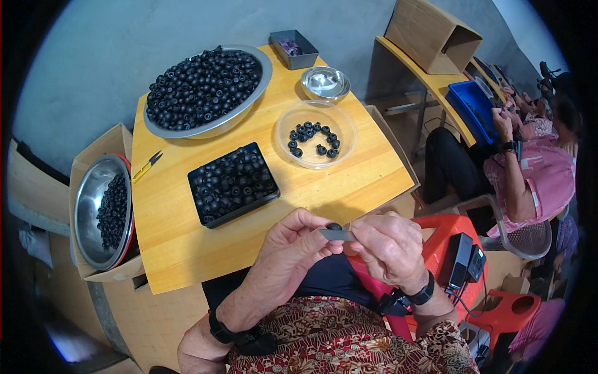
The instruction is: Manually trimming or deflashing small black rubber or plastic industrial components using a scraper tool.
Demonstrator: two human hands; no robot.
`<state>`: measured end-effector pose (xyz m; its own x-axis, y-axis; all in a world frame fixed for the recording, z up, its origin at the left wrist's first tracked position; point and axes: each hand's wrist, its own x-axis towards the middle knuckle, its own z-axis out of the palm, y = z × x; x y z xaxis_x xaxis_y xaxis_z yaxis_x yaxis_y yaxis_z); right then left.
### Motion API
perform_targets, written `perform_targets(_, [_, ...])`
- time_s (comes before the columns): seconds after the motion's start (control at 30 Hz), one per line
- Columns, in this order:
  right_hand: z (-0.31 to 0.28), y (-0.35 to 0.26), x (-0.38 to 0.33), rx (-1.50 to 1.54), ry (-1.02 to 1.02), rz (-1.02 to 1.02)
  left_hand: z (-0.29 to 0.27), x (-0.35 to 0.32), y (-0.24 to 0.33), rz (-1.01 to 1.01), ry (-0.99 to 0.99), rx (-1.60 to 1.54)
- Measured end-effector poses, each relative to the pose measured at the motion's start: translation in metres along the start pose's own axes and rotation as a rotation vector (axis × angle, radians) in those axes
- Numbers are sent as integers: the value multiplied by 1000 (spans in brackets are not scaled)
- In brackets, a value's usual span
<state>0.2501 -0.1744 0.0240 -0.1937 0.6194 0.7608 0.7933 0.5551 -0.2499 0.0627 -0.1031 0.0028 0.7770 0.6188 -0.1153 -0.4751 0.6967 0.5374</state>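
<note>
Above my lap, just off the table's near edge, my left hand (289,246) pinches a small round black part (334,227) between thumb and fingers. My right hand (392,246) grips a flat grey blade (337,235), which lies across the near side of the part. Fingers hide the blade's other end. Nearest to my hands on the table stands a black rectangular tray (243,212) full of similar hollow-topped black parts. Beyond it a clear plastic bowl (299,161) holds several more. A big metal bowl (266,71) at the back left is heaped with them.
A yellow-handled cutter (144,168) lies at the table's left edge. At the back are a small metal bowl (326,83) and a grey box (304,61). Left of the table, a metal basin (87,209) sits in a carton. A co-worker (529,168) sits at the right, near a red stool (458,227).
</note>
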Motion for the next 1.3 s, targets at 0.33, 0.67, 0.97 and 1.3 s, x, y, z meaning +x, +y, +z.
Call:
perform_targets(0.33, [-4,-1,0,-99,-39,-30,-2,1,-2,16,-55,35])
perform_targets(0.67, [-2,0,-2,-126,-51,-56,-2,2,-6,34,-36,48])
perform_targets(0.97, [-2,1,-4,-118,-48,-53,-1,3,-7,20,-48,39])
perform_targets(1.3, [-3,-1,-7,-111,-39,-44,-7,4,-9,-10,-55,19])
